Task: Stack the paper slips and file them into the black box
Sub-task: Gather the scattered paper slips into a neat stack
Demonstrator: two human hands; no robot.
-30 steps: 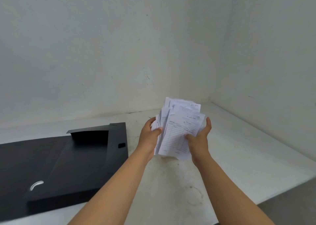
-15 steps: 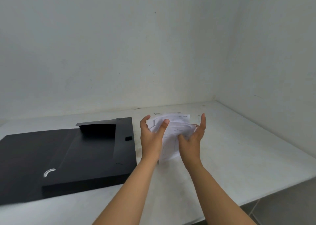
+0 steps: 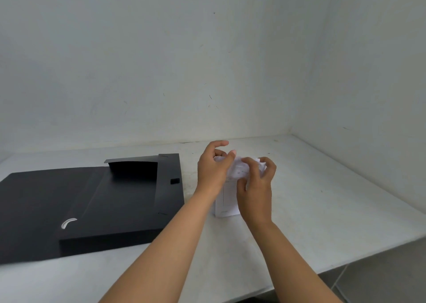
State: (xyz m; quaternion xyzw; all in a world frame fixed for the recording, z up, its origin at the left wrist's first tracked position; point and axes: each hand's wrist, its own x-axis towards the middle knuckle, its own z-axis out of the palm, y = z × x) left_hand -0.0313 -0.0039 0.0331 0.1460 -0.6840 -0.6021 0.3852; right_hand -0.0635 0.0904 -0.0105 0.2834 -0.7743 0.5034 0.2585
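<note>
A bundle of white printed paper slips [image 3: 228, 199] stands on its lower edge on the white table, held upright between both hands. My left hand [image 3: 213, 171] grips its left side, thumb and fingers curled over the top. My right hand [image 3: 255, 185] presses on the right side and the top, hiding much of the paper. The black box [image 3: 110, 206] lies open and flat to the left of the hands, its lid spread out further left.
The white table [image 3: 322, 199] sits in a corner, with walls behind and to the right. Its front edge runs diagonally at the lower right. The box has a small black tab [image 3: 174, 180] on its right wall.
The slips came down from held in the air to standing on the table. Both hands closed in over the top of the bundle.
</note>
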